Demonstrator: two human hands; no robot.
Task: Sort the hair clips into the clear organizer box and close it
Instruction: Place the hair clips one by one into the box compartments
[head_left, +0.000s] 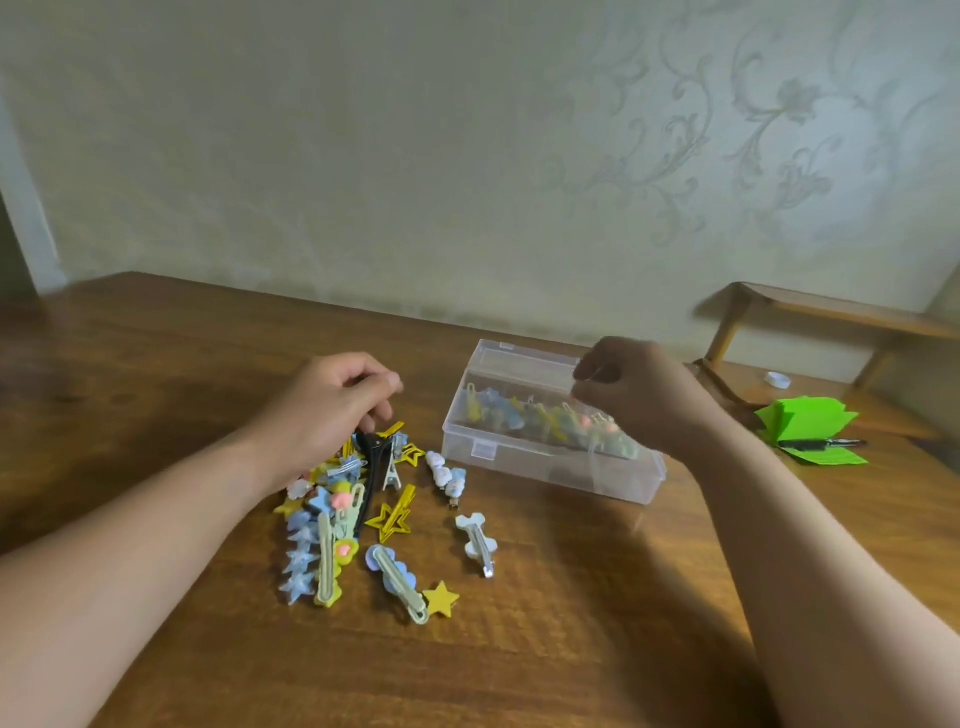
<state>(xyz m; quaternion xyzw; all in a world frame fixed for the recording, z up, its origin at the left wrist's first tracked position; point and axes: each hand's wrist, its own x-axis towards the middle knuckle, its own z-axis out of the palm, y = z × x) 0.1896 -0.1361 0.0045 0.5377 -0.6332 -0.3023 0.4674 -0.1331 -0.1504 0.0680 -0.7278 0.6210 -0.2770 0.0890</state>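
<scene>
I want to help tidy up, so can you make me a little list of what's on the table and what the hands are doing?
Surface: wooden table
Container: clear box, its lid open
Inside it: a row of sorted clips
Still to sort: pile of loose clips left of the box, mostly yellow and blue, many star-shaped
Left hand: fingers curled at the top of the pile; hold unclear
Right hand: over the open box, fingers curled; hold unclear
Also there: green paper with a pen on it, far right
</scene>
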